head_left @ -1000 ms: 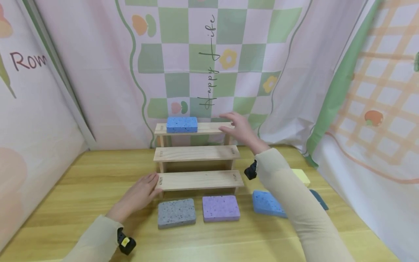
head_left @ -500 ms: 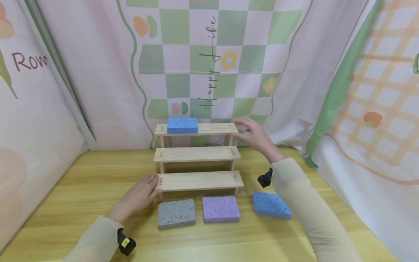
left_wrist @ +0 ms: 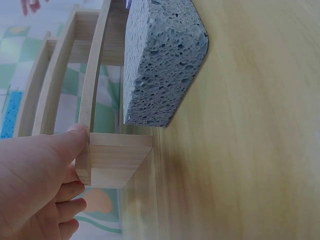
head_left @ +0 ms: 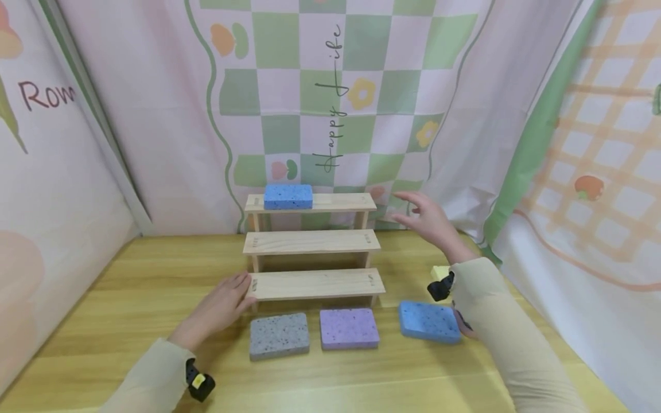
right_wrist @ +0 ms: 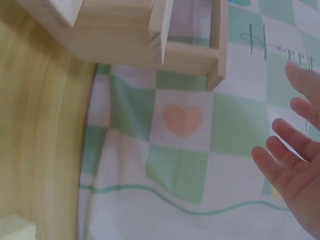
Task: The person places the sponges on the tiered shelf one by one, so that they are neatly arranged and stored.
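Observation:
A three-step wooden display stand [head_left: 315,284] is in the middle of the table. My left hand [head_left: 219,301] grips the left end of its lowest step; the left wrist view has the thumb on the board's top and the fingers curled beneath. To the right of the top step, my right hand [head_left: 428,221] is in the air with fingers spread and nothing in it. A blue sponge [head_left: 288,198] lies at the left of the top step. In front of the stand are a grey sponge [head_left: 279,336] and a purple sponge [head_left: 349,328].
Another blue sponge [head_left: 428,322] lies front right. Beyond it, a yellow block [head_left: 440,273] and a dark-edged item [head_left: 463,324] are partly hidden by the right sleeve and wrist camera. A checked curtain [head_left: 320,92] hangs close behind the stand.
My right hand has moved from over the right end of the top step out to the right, away from the stand. The left hand and the sponges have stayed put.

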A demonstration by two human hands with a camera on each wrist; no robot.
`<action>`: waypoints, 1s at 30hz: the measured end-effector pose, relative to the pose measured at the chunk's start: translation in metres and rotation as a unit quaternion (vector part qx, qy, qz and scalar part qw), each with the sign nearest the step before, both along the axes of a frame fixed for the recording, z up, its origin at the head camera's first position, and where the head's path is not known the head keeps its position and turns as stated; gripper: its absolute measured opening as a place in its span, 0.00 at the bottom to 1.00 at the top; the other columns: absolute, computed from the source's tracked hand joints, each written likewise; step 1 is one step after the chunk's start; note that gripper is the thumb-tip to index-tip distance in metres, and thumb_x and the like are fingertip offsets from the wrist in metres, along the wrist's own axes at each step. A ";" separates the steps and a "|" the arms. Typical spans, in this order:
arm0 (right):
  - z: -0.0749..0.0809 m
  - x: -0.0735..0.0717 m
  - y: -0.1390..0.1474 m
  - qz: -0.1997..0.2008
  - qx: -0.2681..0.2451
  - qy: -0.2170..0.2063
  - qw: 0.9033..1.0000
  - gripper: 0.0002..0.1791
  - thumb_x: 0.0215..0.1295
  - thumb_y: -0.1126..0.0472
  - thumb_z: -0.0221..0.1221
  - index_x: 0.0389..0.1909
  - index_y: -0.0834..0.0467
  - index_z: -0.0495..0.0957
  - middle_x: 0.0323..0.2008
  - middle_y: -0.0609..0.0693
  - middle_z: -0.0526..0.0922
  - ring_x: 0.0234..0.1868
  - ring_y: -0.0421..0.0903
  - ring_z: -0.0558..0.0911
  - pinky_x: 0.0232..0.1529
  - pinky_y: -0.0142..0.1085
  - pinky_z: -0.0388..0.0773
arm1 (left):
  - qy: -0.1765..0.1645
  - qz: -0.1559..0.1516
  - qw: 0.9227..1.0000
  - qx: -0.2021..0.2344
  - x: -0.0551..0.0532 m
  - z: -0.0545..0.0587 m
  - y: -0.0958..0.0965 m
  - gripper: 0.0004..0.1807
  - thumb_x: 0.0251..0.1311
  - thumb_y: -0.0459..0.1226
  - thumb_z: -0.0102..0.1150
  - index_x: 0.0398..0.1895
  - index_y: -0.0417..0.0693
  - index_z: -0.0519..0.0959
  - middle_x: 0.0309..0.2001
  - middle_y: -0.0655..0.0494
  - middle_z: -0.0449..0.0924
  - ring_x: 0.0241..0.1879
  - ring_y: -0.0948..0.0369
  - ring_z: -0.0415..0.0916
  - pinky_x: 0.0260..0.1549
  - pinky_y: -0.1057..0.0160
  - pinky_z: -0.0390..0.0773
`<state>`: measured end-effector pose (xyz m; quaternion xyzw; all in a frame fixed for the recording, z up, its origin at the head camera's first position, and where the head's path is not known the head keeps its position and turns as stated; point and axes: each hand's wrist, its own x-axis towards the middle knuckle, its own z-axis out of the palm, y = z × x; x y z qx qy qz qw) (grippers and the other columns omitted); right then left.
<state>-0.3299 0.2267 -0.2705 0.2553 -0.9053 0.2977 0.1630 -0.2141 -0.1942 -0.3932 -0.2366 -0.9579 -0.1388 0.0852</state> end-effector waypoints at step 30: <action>-0.029 0.016 0.080 -0.030 0.038 -0.048 0.998 0.32 0.62 0.57 0.60 0.62 0.69 0.63 0.58 0.68 0.65 0.58 0.65 0.63 0.53 0.59 0.66 | -0.017 0.011 1.000 0.002 0.003 0.002 0.002 0.29 0.68 0.42 0.47 0.61 0.24 0.61 0.63 0.31 0.57 0.63 0.39 0.54 0.61 0.44 0.53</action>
